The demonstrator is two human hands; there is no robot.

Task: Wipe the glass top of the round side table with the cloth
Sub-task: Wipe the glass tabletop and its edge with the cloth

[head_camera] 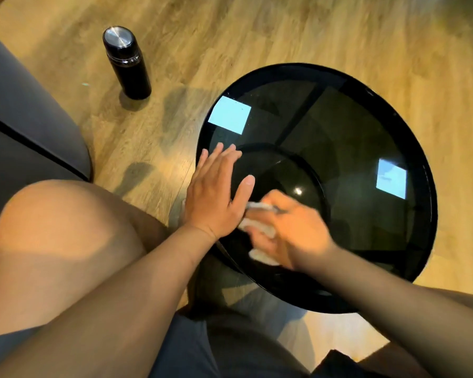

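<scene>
No readable text or labels anywhere (the black flask (126, 62) bears none).

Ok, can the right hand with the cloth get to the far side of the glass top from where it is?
Probably yes. The right hand presses the cloth on the near part of the glass top, and nothing stands on the glass beyond it. The left hand lies flat at the near-left edge, out of that path.
</scene>
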